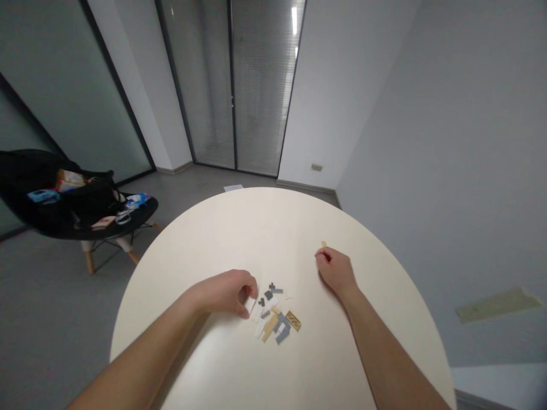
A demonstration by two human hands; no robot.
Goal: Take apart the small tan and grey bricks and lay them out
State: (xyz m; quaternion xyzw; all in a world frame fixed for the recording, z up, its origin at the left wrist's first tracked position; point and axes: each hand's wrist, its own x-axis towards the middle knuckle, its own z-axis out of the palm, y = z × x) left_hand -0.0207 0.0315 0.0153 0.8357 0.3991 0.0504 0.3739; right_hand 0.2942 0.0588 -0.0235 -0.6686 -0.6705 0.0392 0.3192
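My left hand (236,291) is at the left edge of a small pile of building bricks, its thumb and fingers curled around a white brick (251,306). In the pile lie a tan plate with studs (293,320), a long tan piece (270,327), grey pieces (282,329) and several small dark grey parts (268,295). To the right, my right hand (337,270) rests closed on the table. A small tan piece (323,244) shows just beyond its knuckles; whether the fingers hold it is hidden.
The bricks lie on a round cream table (265,228). A black chair (77,225) with a bag and packets on it stands to the left. Glass doors (231,85) are behind the table, and a grey wall (461,171) rises on the right.
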